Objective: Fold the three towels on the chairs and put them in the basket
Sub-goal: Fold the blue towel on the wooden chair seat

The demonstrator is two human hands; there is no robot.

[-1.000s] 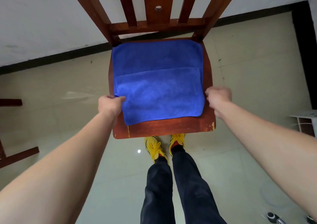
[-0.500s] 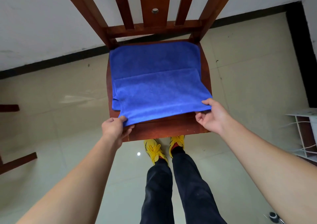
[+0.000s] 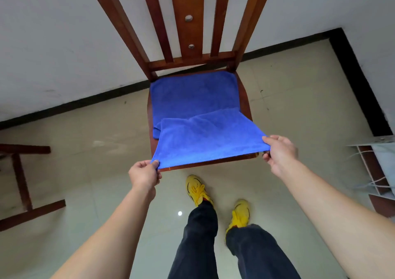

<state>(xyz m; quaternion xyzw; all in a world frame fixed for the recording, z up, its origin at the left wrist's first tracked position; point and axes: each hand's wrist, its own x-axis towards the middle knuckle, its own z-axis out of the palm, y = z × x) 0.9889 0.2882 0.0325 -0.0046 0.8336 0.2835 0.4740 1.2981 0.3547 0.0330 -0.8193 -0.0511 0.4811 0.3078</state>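
A blue towel lies on the seat of a brown wooden chair, its near part doubled over the far part. My left hand pinches the towel's near left corner at the seat's front edge. My right hand pinches the near right corner. Between the two hands the near edge is stretched taut and lifted a little off the seat. No basket and no other towel is in view.
Part of another wooden chair stands at the left edge. A white wire rack is at the right edge. My legs and yellow shoes stand on the tiled floor just in front of the chair. A white wall is behind.
My hands went from the towel's sides to its near corners, gripped them and pulled the near edge up and toward me. I have stepped back, and the chair looks farther away.
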